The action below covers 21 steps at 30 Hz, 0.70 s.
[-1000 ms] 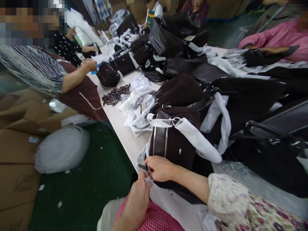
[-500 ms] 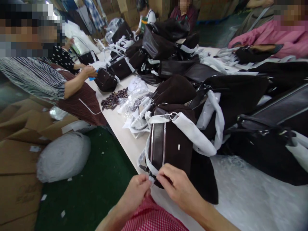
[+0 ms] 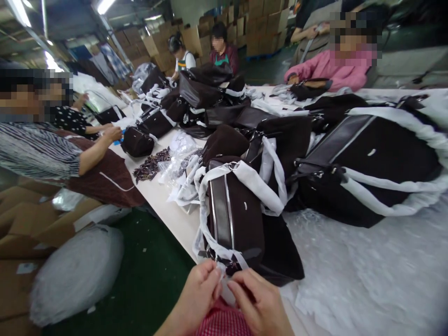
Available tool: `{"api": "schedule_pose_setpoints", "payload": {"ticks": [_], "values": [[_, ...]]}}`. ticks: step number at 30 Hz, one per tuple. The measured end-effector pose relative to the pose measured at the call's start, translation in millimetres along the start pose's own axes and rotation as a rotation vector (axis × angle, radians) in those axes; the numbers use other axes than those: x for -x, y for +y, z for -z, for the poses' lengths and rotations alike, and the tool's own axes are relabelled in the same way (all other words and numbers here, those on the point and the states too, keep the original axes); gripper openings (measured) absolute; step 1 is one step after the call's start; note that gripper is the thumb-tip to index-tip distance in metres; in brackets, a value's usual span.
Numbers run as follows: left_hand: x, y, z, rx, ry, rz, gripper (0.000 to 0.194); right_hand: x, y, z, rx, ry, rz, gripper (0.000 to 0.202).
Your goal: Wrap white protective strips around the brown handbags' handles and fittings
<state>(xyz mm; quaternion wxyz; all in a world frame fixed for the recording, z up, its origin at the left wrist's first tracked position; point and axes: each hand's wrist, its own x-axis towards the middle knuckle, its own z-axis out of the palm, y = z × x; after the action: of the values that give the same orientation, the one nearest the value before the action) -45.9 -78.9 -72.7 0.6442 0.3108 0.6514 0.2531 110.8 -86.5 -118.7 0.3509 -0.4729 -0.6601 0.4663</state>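
Note:
A dark brown handbag (image 3: 245, 217) with two silver zips lies on the table right in front of me. White wrapping (image 3: 261, 186) covers its handle, and a thin wrapped strap (image 3: 202, 205) runs down its left side. At the bag's near end, my left hand (image 3: 203, 287) pinches a wisp of white wrapping paper (image 3: 221, 269) between thumb and forefinger. Close on its right, my right hand (image 3: 257, 296) has its fingers curled together; what they hold is hidden. A small dark piece (image 3: 232, 269) shows just above those fingertips, by the strap's end.
Several dark bags (image 3: 210, 88) are heaped along the table (image 3: 175, 214). Clear plastic (image 3: 332, 261) covers its right side. Dark small parts (image 3: 152, 164) lie in a pile at the left edge. A plastic roll (image 3: 79, 275) and cartons (image 3: 21, 224) stand left. Co-workers are around the table.
The view has tilted up and shifted, so the bags sit further left. My hands remain at the bag's near end, and a small dark piece now shows above my right fingertips.

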Motion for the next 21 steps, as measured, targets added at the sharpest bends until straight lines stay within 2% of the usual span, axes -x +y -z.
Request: {"api": "schedule_pose_setpoints", "payload": {"ticks": [3,9,11,16,19,21], "values": [[0,-5,-2.5,-0.024,0.017,-0.056,0.049,-4,-1,-13,0.058,0.072,0.031,0.024],[5,-3,-2.5,-0.041,-0.009,-0.087,0.047,-10,1,-28,0.006,0.084,-0.081,0.029],[6,-1,-1.5,-0.013,-0.034,-0.067,0.048,-10,2,-30,0.126,0.109,-0.022,0.029],[1,-5,1.1,0.081,-0.057,0.009,0.055,-16,9,-31,0.52,0.156,0.238,0.034],[-5,-13,1.9,0.213,-0.092,0.111,0.059,-20,13,-33,0.592,0.183,0.27,0.039],[-7,-16,2.9,0.257,-0.096,0.158,0.06,-19,13,-34,0.558,0.176,0.227,0.041]]}}
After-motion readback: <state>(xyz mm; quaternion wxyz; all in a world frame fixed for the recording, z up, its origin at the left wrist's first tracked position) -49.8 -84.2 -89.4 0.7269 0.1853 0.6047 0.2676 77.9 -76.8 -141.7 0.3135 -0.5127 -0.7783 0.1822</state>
